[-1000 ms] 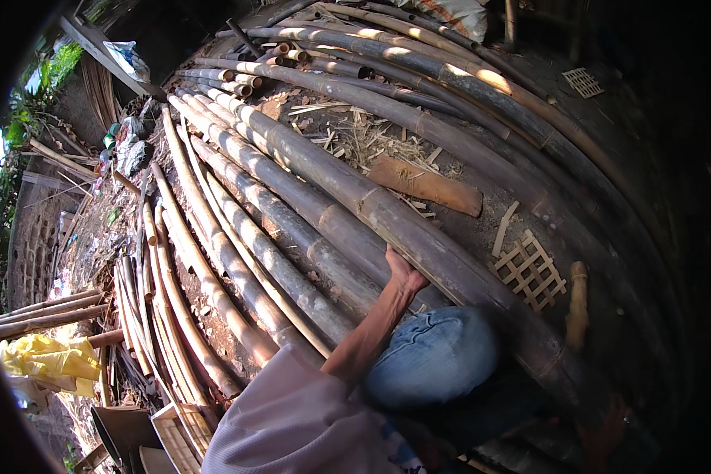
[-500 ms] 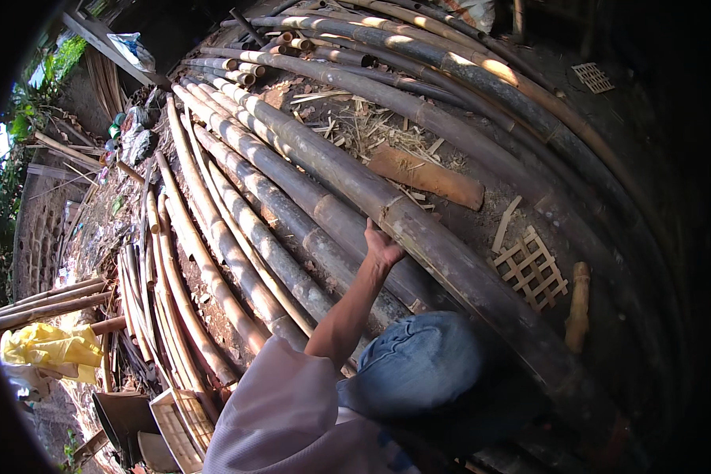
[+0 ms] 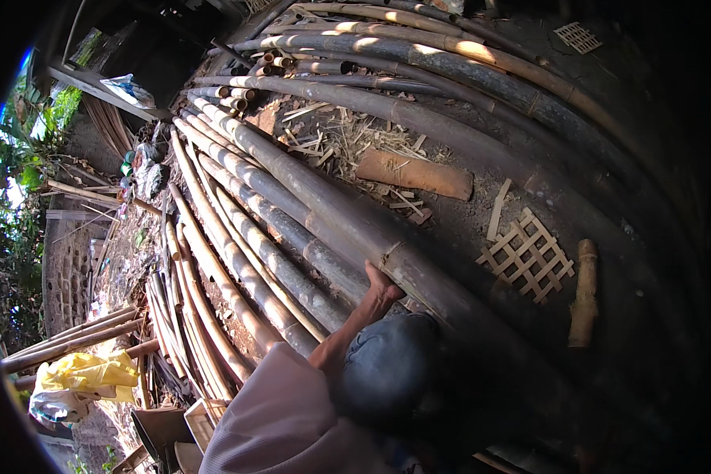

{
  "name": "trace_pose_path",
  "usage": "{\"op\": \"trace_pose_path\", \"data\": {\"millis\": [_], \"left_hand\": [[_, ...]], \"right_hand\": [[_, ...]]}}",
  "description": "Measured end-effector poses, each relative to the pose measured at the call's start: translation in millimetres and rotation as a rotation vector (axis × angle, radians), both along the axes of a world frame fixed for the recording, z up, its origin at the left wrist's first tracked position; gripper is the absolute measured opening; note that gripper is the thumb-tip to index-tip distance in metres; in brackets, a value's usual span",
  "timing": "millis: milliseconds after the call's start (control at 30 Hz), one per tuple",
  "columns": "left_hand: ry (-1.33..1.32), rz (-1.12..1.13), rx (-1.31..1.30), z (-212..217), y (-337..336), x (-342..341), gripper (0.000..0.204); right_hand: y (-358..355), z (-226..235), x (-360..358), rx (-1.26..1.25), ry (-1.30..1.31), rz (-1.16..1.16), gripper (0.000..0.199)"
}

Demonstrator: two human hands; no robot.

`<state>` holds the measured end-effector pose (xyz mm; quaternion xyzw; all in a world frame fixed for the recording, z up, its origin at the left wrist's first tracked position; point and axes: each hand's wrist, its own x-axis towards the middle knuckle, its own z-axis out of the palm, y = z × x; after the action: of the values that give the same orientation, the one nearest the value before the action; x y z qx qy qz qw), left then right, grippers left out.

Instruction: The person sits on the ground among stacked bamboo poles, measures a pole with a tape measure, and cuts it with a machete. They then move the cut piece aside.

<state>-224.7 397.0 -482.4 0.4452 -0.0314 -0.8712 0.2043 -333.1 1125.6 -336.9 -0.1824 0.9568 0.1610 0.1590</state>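
Note:
A thick, dark bamboo pole (image 3: pixel 324 193) runs from the far left down toward the near right. My left hand (image 3: pixel 383 286) grips its near side just below a joint, with the thumb up and the other fingers hidden beneath the pole. My bent knee in blue denim (image 3: pixel 391 363) is right beside that forearm. Several more bamboo poles (image 3: pixel 249 229) lie side by side on the ground to the left. My right hand does not show; the lower right is deep in shadow.
Beyond the gripped pole lie an orange-brown curved piece (image 3: pixel 415 174), wood shavings, a woven bamboo lattice (image 3: pixel 527 257) and a short bamboo piece (image 3: pixel 584 294). More long poles (image 3: pixel 450 63) curve across the back. At left, a yellow cloth or bag (image 3: pixel 87 375) hangs over poles.
The gripped bamboo pole has shifted nearer to me along with my left hand, widening the gap to the orange-brown piece. My view has also shifted slightly.

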Motion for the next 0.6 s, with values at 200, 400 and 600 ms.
{"op": "trace_pose_path", "data": {"millis": [200,400,600], "left_hand": [[0.109,-0.023,-0.076,17,-10,-15,0.077],[0.467,-0.150,-0.103,9,-35,-30,0.078],[0.484,-0.115,-0.112,19,-68,-33,0.081]], "right_hand": [[27,-45,24,-0.006,0.051,-0.002,0.085],[93,-109,46,0.067,0.231,0.119,0.088],[26,-69,32,0.147,0.028,-0.134,0.092]]}}
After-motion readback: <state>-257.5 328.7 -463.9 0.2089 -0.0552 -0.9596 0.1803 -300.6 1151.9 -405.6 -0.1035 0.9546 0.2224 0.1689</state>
